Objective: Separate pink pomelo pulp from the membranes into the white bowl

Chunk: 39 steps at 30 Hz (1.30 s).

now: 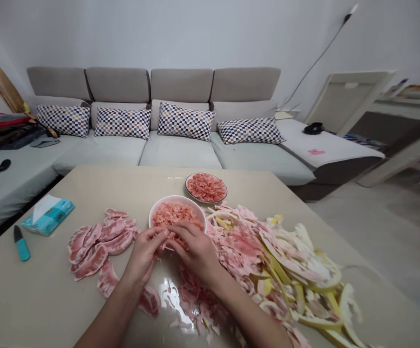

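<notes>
My left hand and my right hand meet over the near rim of a white bowl heaped with pink pomelo pulp. Both sets of fingers are bent and pinched together around something pinkish, probably a bit of pomelo, mostly hidden by the fingers. To the left lies a pile of pomelo segments with their pale skins on. Another segment rests by my left wrist. Right of the bowl spreads a heap of pink membranes and yellow-white pomelo peel.
Behind the bowl stands a dark-rimmed plate of pulp. A tissue pack and a teal-handled knife lie on the table's left side. A grey sofa with checkered cushions runs along the far side.
</notes>
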{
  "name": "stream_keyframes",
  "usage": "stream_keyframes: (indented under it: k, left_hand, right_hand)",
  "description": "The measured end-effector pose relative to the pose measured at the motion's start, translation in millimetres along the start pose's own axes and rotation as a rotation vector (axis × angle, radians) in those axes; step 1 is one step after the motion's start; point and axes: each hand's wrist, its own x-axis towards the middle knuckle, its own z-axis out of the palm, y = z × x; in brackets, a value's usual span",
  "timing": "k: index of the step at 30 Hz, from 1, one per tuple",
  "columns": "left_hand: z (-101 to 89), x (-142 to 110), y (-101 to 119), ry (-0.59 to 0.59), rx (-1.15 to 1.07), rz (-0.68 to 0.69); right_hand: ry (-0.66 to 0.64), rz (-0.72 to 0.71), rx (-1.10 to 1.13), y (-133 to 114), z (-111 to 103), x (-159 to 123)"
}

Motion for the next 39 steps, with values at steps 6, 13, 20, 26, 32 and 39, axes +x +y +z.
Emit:
stream_keyframes:
  k: [6, 13, 20, 26, 32, 39]
  left_hand:
    - [-0.9, -2, -3, 0.021, 0.061, 0.021]
    - [2.9, -5, -3, -0.064, 0.315, 0.044]
    - [25.1, -21, -34, -0.266, 0.647, 0.157]
    - [33.2, -30, -46, -0.321, 0.696, 0.168]
    - [33.7, -27, -39, -0.24, 0.307, -0.04]
    - [23.6, -24, -15, -0.216, -0.085, -0.11]
  right_hand:
    - [0.005, -0.095, -0.181, -2, -5, -3]
    - [0.026, 0.043, -0.167, 22, -22, 5]
    - [-0.037, 0.108, -0.205, 52, -26, 12]
    - [-0.127, 0.109, -0.253, 57, -27, 25]
    - [-0.1, 0.131, -0.21, 55, -31, 24]
    - [-0.076, 0.346, 0.131, 17, -48, 2]
